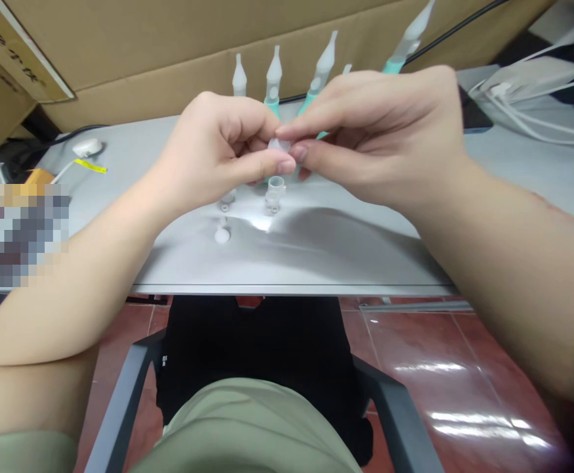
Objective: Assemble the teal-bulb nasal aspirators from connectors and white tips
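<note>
Fig. Head view, near to far. Olive-green trousers [247, 427] and dark-grey metal chair frame [119, 394] in the foreground, over red glossy floor tiles [415, 355]. Beyond them, the pale-grey tabletop [316, 256].

Left hand [208, 154] and right hand [380, 135] meet above the table's middle, thumb and forefinger of each pinched closed on one small translucent plastic cap [280, 144], held clear of the surface. The cap is mostly hidden by fingertips, so its exact shape can't be told.

Step in hand, as judged: the two hands are fitting or twisting the small piece, approx. mid-assembly. A next move would call for a fine fingertip grip and steady alignment, as the part is tiny and slippery-looking.

Directly below the hands, on the table: a short clear plastic cylinder [275, 192], upright; a smaller clear piece [226, 199] to its left; a small white round plug [222, 234] nearer the edge.

Behind: a row of upright translucent conical nozzles with teal bases [273, 75], then brown cardboard boxes [144, 59]. White cables [528, 118] far right.

Writing: dark handwritten marks on a cardboard label [16, 59] upper left, not legible. Yellow tag [90, 166] on a cable, no text readable. No brands visible.
</note>
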Tool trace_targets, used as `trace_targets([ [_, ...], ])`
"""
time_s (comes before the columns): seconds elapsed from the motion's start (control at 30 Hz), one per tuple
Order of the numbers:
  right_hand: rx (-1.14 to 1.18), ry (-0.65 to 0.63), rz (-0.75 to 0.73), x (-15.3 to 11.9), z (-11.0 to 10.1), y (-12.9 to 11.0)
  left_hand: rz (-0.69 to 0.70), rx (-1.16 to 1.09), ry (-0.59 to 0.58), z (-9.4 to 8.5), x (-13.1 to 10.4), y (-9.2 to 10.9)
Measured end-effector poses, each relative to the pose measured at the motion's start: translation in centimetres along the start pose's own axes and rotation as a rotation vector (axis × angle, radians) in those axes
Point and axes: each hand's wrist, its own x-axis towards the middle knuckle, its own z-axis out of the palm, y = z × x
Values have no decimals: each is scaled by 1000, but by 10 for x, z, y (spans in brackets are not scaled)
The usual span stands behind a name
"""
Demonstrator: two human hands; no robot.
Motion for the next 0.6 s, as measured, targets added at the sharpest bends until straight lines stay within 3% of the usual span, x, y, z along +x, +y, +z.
trace_targets([
  [0.2, 46, -12, -15, 1, -1, -3, -34, -182, -45, 2, 0, 10],
  [0.37, 136, -59, 10, 1, 0, -2, -99, -52, -92, 13, -1, 16],
  [0.5, 208, -132, 64, 0, 1, 2, -65, -29, -144, 30, 4, 25],
  [0.6, 258, -202, 104, 0, -1, 5, -38, -31, -157, 33, 7, 26],
])
